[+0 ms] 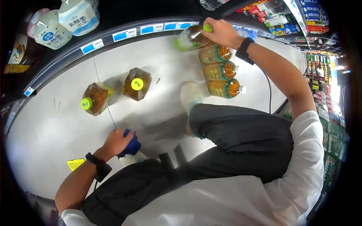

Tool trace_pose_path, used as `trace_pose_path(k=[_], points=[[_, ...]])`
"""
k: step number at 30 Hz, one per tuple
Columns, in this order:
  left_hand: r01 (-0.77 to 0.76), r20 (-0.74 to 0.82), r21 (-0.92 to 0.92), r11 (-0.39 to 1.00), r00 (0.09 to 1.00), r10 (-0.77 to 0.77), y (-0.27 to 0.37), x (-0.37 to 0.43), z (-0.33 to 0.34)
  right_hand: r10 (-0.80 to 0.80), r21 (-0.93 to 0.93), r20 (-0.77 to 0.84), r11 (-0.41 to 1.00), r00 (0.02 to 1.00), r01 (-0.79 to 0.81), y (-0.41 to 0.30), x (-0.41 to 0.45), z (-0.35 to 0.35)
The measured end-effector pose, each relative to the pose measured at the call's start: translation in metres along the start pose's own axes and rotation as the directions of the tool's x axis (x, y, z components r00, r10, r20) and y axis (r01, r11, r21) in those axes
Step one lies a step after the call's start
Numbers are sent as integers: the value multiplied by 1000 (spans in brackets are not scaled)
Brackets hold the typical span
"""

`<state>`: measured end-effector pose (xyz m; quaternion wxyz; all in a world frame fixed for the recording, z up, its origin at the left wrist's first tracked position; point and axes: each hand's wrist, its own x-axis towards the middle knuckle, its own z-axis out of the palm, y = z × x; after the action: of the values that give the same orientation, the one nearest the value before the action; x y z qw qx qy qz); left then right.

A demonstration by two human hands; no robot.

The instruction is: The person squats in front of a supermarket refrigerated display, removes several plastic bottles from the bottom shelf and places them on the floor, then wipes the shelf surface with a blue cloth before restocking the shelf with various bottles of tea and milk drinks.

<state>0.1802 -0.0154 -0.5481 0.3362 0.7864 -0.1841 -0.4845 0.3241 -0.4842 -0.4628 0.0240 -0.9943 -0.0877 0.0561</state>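
Note:
My right hand (222,31) grips the neck of a large tea bottle (195,36) with a green cap, just in front of the shelf edge. The bottle is tilted and its base is blurred. Below it, several amber drink bottles (223,88) with white caps and green labels stand in a row on the floor. My left hand (117,142) holds a crumpled blue cloth (132,145) above my shoe. Forward of that hand, two large amber bottles with green caps are on the floor, a left one (96,99) and a right one (137,84).
Milky-white drink bottles (79,18) stand on the dark shelf at upper left, behind a rail of price tags (124,35). A yellow packet (75,163) lies by my left forearm. Green beer cartons (329,161) are stacked at right. A dark cable (270,93) hangs below my right arm.

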Motion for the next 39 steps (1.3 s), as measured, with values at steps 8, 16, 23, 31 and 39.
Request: trace_pose_path(k=[8,16,23,31,39], points=[[141,-26,-11,990,990,-141,9,-12,-4,-319,-396,62,862,946,317,-57,18,-11],[287,4,-31,957,958,-287,12,-24,-4,-512,-189,190,818,838,543,-97,4,3],[240,70,76,968,967,-245,19,-19,-9,-668,-103,159,722,727,685,-103,6,64],[167,41,173,971,983,-177,16,-20,-7,-699,13,262,692,666,721,-175,69,94],[252,-59,10,968,966,-251,15,-35,-4,-696,106,465,658,547,746,-180,96,127]])
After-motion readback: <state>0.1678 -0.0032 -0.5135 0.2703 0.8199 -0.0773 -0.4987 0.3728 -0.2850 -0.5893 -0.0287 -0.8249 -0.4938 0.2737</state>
